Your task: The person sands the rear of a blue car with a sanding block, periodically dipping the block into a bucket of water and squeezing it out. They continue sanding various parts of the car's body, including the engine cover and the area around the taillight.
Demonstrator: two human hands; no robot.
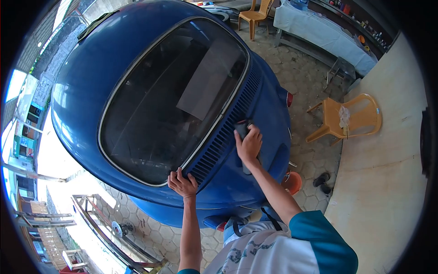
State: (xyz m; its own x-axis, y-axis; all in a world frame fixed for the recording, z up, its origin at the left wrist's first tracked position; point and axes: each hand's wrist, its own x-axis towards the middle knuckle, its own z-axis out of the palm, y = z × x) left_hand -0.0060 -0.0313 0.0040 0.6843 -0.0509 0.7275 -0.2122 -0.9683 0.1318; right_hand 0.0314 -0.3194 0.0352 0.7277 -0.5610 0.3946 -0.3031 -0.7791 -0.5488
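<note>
A blue rounded car (84,91) fills the middle of the view, its rear window (150,109) framed by a bright trim strip. My right hand (250,144) is wrapped round a dark hand-held tool (242,126) against the rear lid (219,176), just below the slotted vent (219,148). The hand covers much of the tool, so its exact kind cannot be made out. At the window's lower corner, my left hand (183,183) rests with fingers apart on the trim and the body beside it, holding nothing.
To the right, a yellow plastic chair (331,118) with a crumpled plastic bag (344,117) stands near a pale wall panel (383,160). An orange bucket (292,182) and dark shoes (322,179) are on the paving. A metal frame (98,228) lies at lower left; a covered table (319,34) stands behind.
</note>
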